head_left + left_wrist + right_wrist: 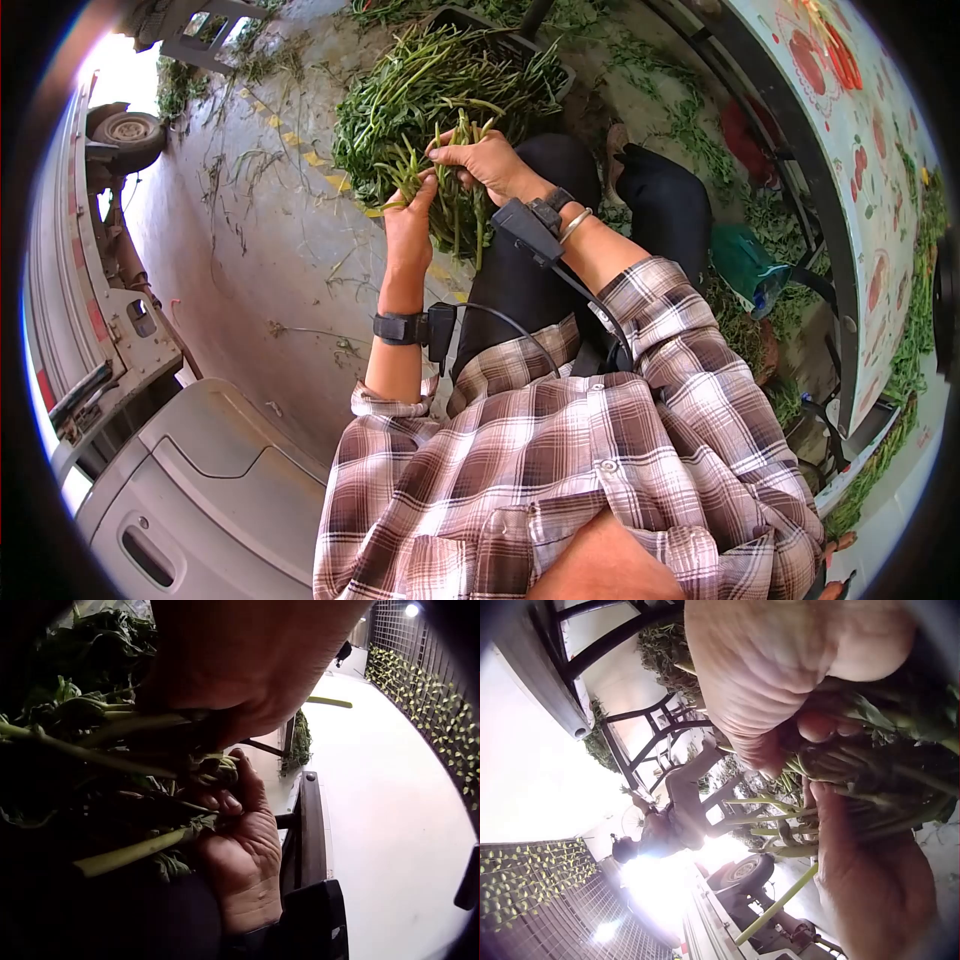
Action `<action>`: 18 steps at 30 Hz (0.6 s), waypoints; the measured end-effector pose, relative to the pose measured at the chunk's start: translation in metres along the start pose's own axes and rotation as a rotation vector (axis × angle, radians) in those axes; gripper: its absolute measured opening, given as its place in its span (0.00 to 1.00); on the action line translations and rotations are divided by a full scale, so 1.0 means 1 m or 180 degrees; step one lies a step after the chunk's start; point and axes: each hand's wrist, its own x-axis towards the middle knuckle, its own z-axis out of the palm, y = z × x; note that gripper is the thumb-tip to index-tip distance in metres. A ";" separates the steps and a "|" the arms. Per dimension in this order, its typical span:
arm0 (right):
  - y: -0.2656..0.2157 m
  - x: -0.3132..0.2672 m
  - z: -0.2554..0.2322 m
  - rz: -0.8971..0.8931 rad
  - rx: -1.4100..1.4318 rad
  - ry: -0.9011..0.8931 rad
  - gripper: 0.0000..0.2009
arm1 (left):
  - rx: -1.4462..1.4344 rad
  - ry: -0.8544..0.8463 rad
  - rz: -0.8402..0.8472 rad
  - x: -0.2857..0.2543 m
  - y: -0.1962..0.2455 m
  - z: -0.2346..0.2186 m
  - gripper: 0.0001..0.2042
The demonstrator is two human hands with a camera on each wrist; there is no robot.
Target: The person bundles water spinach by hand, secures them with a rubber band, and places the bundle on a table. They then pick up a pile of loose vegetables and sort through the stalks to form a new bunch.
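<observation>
Nearest, the left hand (407,232) and right hand (490,167) had fingers curled round green stems (455,200) (nearly touching each other), held above the dark-trousered legs. Just beyond, a leafy heap (430,95) filled a dark crate (568,80); farther off stood a wheel (128,131).

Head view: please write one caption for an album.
Left hand and right hand grip green leafy stems above grey floor.
</observation>
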 end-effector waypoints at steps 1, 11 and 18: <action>0.000 0.000 -0.001 0.0019 -0.0085 -0.0014 0.08 | 0.0002 0.0008 -0.0002 0.000 0.001 -0.004 0.10; -0.007 -0.005 -0.001 0.0211 -0.0161 -0.0306 0.07 | 0.0611 -0.0852 -0.0315 -0.001 0.002 -0.018 0.14; -0.006 -0.005 -0.002 0.0236 -0.0200 -0.0468 0.08 | -0.0007 -0.0437 -0.0154 -0.003 -0.001 -0.007 0.11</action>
